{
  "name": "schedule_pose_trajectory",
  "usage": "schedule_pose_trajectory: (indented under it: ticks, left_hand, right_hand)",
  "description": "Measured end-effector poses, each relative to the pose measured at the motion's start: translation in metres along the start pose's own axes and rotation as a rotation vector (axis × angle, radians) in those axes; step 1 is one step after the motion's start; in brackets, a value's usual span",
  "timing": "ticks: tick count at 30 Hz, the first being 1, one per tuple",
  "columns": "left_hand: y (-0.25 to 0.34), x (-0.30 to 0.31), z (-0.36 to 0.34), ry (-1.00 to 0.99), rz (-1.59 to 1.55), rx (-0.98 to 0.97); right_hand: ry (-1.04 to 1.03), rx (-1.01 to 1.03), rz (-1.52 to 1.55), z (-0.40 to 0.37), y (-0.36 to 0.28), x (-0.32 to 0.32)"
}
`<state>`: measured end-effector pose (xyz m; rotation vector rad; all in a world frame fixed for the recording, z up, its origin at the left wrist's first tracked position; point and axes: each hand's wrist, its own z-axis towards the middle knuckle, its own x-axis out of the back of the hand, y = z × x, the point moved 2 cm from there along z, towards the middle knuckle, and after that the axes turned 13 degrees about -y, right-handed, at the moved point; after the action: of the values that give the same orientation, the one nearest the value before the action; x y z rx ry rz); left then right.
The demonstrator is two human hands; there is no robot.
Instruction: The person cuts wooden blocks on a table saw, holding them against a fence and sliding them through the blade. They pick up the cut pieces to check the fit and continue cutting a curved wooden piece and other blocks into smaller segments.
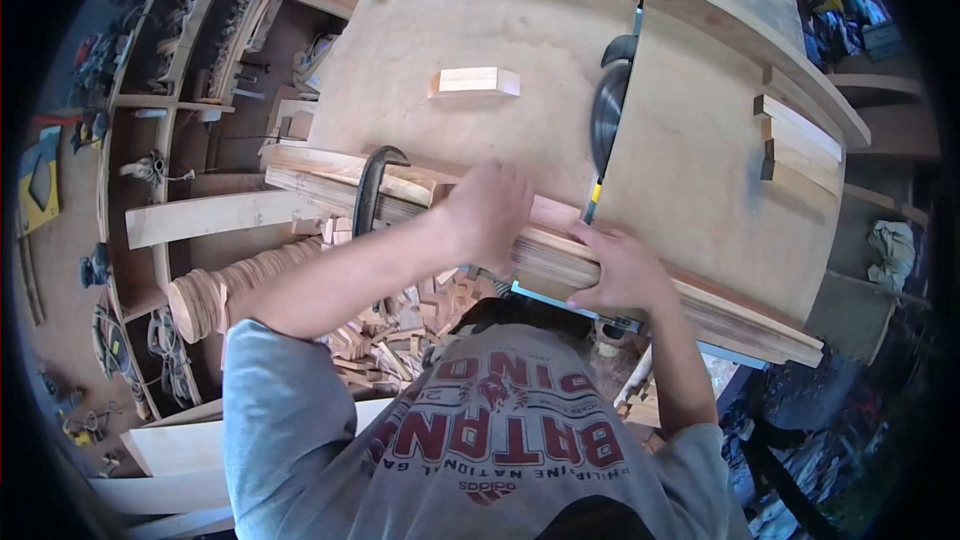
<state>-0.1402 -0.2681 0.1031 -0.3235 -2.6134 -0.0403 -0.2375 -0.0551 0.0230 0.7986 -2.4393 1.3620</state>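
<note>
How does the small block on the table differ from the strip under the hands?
The block is short; the strip is long, running along the near edge of the table. The block lies untouched; the strip has the left hand and right hand on it. The block sits clear of the blade; the strip reaches it. Both are pale wood.

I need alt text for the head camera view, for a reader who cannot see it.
A person's left hand and right hand rest on a wooden strip at the near edge of a plywood saw table, in front of the circular saw blade. A black clamp stands to the left.
</note>
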Motion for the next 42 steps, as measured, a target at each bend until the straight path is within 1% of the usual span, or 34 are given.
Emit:
schedule_pose_trajectory:
  ticks: [2, 3, 4, 6, 9, 12, 14, 15, 17, 18, 20, 22, 24, 26, 32, 36, 39, 41, 42]
  left_hand:
    - [0.01, -0.039, 0.027, 0.106, 0.059, 0.049]
    - [0.007, -0.051, 0.039, 0.099, 0.016, 0.079]
    - [0.004, -0.054, 0.042, 0.1, 0.024, 0.078]
    - [-0.002, -0.061, 0.047, 0.037, -0.202, 0.03]
    - [-0.002, -0.062, 0.05, 0.075, -0.185, 0.041]
    - [-0.001, -0.06, 0.046, 0.128, -0.174, 0.035]
    - [0.0, -0.059, 0.048, 0.114, -0.12, 0.046]
    - [0.0, -0.058, 0.049, 0.095, -0.075, 0.062]
    - [-0.001, -0.058, 0.052, 0.094, -0.043, 0.063]
    - [-0.001, -0.058, 0.054, 0.084, -0.015, 0.063]
    - [0.0, -0.055, 0.053, 0.074, -0.005, 0.061]
    - [0.001, -0.055, 0.054, 0.061, 0.009, 0.054]
    - [-0.002, -0.055, 0.055, 0.089, -0.031, 0.05]
    - [-0.002, -0.053, 0.056, 0.072, -0.029, 0.043]
    - [-0.007, -0.048, 0.06, 0.044, -0.04, 0.042]
    - [-0.013, -0.038, 0.065, 0.027, -0.078, 0.034]
    - [-0.017, -0.03, 0.076, -0.009, -0.074, 0.043]
    - [-0.018, -0.024, 0.08, -0.002, -0.059, 0.038]
    - [-0.019, -0.022, 0.083, 0.008, -0.059, 0.039]
  right_hand:
    - [0.035, 0.003, -0.052, -0.001, -0.001, -0.004]
    - [0.043, 0.003, -0.051, -0.001, 0.0, -0.006]
    - [0.042, -0.02, -0.061, -0.001, 0.001, -0.009]
    - [0.043, -0.046, -0.072, -0.001, 0.003, -0.011]
    - [0.054, -0.051, -0.119, -0.003, 0.005, -0.015]
    - [0.132, -0.02, -0.144, -0.013, 0.012, -0.023]
    - [0.265, -0.047, -0.223, -0.035, 0.027, -0.03]
    - [0.271, -0.052, -0.226, -0.05, 0.034, -0.035]
    - [0.456, -0.239, -0.382, -0.084, 0.052, -0.043]
    - [0.457, -0.239, -0.385, -0.095, 0.061, -0.05]
    - [0.789, -0.338, -0.488, -0.112, 0.074, -0.061]
    - [0.812, -0.34, -0.455, -0.111, 0.075, -0.065]
    - [0.84, -0.346, -0.425, -0.11, 0.076, -0.064]
    - [0.903, -0.31, -0.45, -0.11, 0.074, -0.061]
    - [0.94, -0.289, -0.481, -0.107, 0.08, -0.059]
    - [0.966, -0.314, -0.475, -0.103, 0.086, -0.051]
    - [0.974, -0.293, -0.478, -0.099, 0.094, -0.046]
    - [0.916, -0.351, -0.438, -0.097, 0.099, -0.044]
    - [0.918, -0.355, -0.434, -0.095, 0.105, -0.044]
